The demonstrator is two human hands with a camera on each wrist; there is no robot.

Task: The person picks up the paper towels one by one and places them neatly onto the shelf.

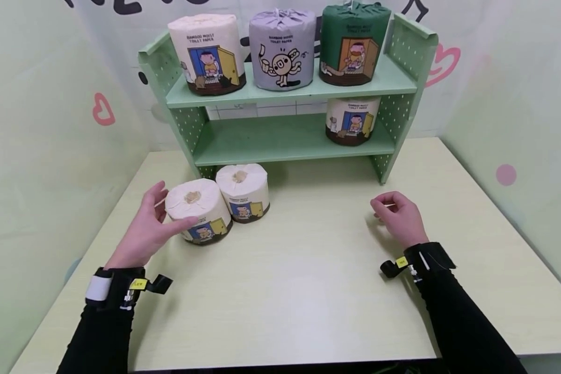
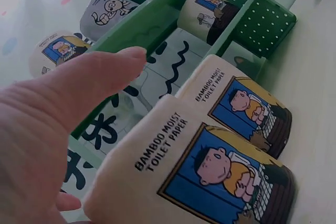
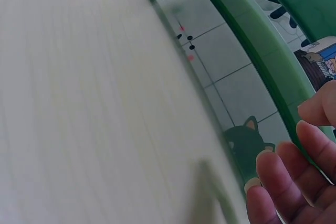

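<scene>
I see the left hand [image 1: 147, 228] spread wide around the near roll [image 1: 201, 205], thumb across its printed front and fingers at its far left side; I cannot tell how firmly they touch it. That roll is on the table [image 1: 299, 291] at the left, just beside the back roll [image 1: 241, 195], in front of the shelf [image 1: 280, 137]. My right hand [image 1: 399, 218] is over the table's right side, fingers loosely curled, thumb close to the forefinger, a narrow and bare grip. Above, I have the pale roll [image 1: 210, 39], lilac roll [image 1: 282, 49] and green roll [image 1: 355, 31] along the top board, and the cream roll [image 1: 352, 122] at the lower board's right end.
</scene>
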